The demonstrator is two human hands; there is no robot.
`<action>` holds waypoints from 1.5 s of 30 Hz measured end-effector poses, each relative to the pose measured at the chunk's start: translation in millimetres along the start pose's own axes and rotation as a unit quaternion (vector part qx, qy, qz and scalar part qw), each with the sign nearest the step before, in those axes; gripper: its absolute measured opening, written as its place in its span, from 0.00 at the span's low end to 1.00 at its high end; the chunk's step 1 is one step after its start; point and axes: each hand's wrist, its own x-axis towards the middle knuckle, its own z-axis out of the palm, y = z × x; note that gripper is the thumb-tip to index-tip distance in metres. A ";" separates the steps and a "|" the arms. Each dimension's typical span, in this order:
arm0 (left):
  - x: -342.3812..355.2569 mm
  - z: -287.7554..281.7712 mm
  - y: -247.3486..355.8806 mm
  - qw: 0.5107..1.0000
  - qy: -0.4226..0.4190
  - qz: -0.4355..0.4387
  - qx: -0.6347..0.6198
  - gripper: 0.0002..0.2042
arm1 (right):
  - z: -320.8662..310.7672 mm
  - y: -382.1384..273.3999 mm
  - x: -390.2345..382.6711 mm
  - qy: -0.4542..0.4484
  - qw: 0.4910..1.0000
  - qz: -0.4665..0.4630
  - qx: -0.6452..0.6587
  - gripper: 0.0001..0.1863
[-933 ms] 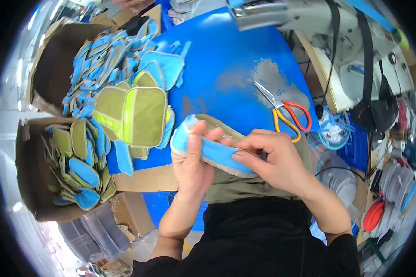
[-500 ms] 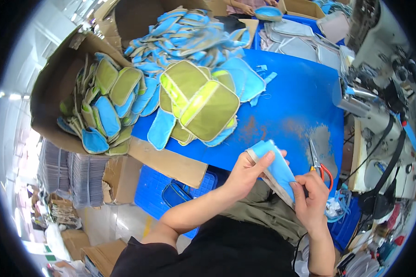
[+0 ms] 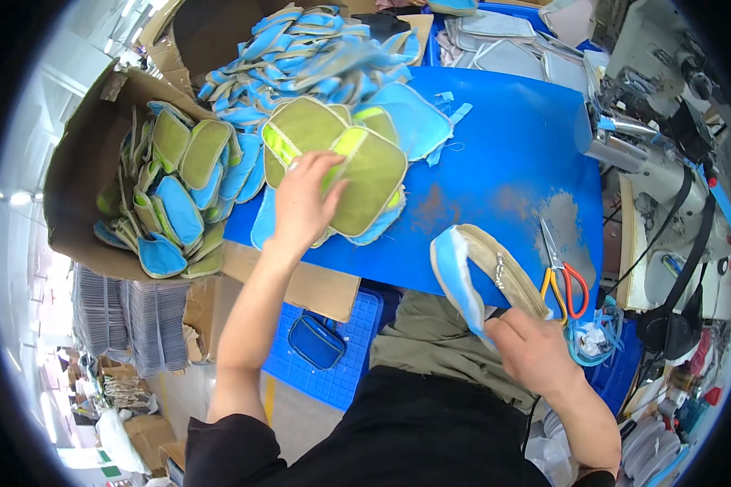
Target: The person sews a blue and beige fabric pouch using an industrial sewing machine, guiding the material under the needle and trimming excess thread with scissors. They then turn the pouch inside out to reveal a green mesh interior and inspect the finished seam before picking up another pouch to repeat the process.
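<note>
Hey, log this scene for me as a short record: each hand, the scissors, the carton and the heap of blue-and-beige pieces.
Left hand: fingers spread, at the green panels; contact unclear
Right hand: gripping a curved blue-and-beige strip
Scissors: red and yellow handles, lying on the blue table, right side
Carton: at the left, holding green and blue panels
Heap of blue-and-beige pieces: beyond the green panels

Scissors (image 3: pixel 555 261) with red and yellow handles lie on a blue-covered table (image 3: pixel 503 146) near a pale sewing machine (image 3: pixel 625 150), while lower down a small blue pouch (image 3: pixel 317 339) rests on a blue plastic crate (image 3: pixel 359 345), right of strapped stacks of grey sheets (image 3: pixel 156 325).
</note>
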 end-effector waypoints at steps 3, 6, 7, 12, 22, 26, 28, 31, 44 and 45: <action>40.6 26.7 4.6 0.978 -0.118 0.172 -0.007 0.29 | 1.6 -6.5 -4.4 -0.038 0.998 -0.047 -0.019 0.12; 73.8 59.1 -4.9 0.941 -0.228 0.243 0.053 0.36 | -1.7 -22.3 -6.8 -0.083 0.991 -0.092 -0.051 0.08; 88.8 66.4 -0.9 0.930 -0.282 0.226 0.076 0.37 | -3.6 -27.3 -9.6 -0.086 0.990 -0.101 -0.053 0.08; 138.5 77.7 3.1 0.884 -0.408 0.178 0.143 0.35 | -20.5 -48.2 -21.8 -0.066 0.987 -0.126 -0.070 0.05; 118.9 -39.5 84.3 0.836 -0.200 0.039 -0.510 0.09 | -64.7 -63.7 -1.1 0.007 0.990 -0.140 0.017 0.14; 65.9 -39.1 110.1 0.716 -0.181 -0.058 -0.672 0.15 | -66.0 -27.4 34.9 0.212 0.974 -0.067 0.041 0.11; 49.4 -32.4 116.9 0.673 -0.189 -0.047 -0.714 0.13 | -77.3 -9.6 43.2 0.265 0.964 -0.020 0.003 0.08; 36.4 -20.0 123.1 0.653 -0.183 -0.048 -0.733 0.10 | -74.3 6.9 37.0 0.246 0.964 0.042 0.087 0.06; 18.4 27.2 174.2 0.613 -0.344 -0.097 -0.705 0.16 | -54.8 -4.4 34.1 0.269 0.957 0.089 0.064 0.07; 17.9 37.0 177.2 0.580 -0.373 -0.118 -0.715 0.18 | -53.7 -5.3 33.6 0.271 0.956 0.091 0.065 0.07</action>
